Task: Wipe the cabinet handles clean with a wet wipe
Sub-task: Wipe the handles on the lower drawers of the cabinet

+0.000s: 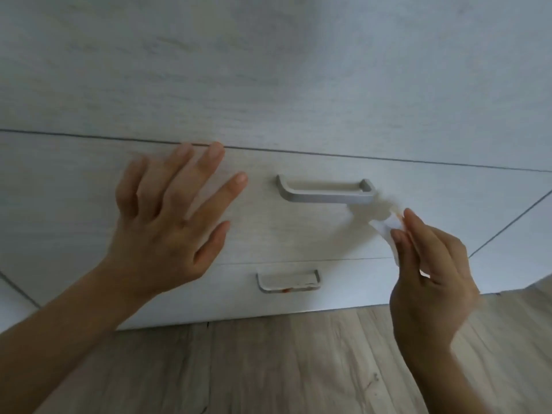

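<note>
Left hand (167,225) open, fingers spread flat on drawer front (89,189), likely bracing. Right hand (430,279) pinches blurred wet wipe (385,231) at near end of upper handle (325,192), which sits between hands. Best: wrap wipe round bar, slide toward left hand. Lower handle (288,280) looks unwiped.

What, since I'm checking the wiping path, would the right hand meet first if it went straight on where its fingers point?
Probably the upper handle, at its right end: the right hand points up-left, its pinched wet wipe leading. Blur hides contact.
</note>
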